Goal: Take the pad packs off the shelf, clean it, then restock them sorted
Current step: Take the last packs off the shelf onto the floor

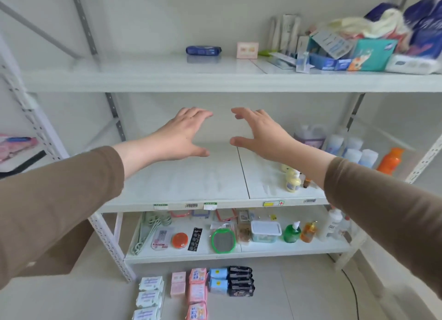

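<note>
Head view: left hand (pixel 181 131) and right hand (pixel 260 133) hover spread and empty over the bare white metal middle shelf (pixel 191 183). Colour-grouped soft plastic pad packs (pixel 198 288) lie on the floor. Restock group by group, rows squared.

A single view was supplied, taken from a wide-angle camera worn on the person's head. It was aimed forward and somewhat downward at a white shelving unit (pixel 215 80), seen from close range, within arm's reach. The upper shelves were viewed nearly level, while the floor (pixel 299 295) at the unit's foot was seen from steeply above. Straight edges were bowed near the frame's borders.
</note>
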A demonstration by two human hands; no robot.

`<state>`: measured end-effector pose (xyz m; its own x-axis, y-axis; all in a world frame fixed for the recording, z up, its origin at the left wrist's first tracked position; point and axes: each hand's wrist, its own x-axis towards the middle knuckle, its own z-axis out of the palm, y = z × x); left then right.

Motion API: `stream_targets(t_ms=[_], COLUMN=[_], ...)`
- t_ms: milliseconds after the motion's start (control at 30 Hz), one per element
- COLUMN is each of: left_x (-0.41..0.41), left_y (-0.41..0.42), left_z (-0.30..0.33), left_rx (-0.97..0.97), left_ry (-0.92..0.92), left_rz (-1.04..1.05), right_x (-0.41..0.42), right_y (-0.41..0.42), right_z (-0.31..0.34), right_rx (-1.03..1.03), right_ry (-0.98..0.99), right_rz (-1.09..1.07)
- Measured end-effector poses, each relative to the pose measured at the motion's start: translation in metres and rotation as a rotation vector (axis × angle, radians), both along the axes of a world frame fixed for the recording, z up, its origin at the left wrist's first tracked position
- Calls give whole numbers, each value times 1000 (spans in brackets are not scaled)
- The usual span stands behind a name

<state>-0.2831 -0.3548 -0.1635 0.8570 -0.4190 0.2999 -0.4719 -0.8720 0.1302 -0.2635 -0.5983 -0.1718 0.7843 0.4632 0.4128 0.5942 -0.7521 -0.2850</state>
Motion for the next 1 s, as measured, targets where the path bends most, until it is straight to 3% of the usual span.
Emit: stream_targets(t_ms=[500, 1000], left_x=[149, 346], left_y=[-6, -1], left_z=[104, 171], left_rx=[-216, -111], left_ry=[-111, -61], left_rz=[-31, 244], right_x=[144, 345], right_y=[-4, -31], right_z=[108, 179], right_rx=[197, 40], right_ry=[-103, -91], right_rz=[-123, -67])
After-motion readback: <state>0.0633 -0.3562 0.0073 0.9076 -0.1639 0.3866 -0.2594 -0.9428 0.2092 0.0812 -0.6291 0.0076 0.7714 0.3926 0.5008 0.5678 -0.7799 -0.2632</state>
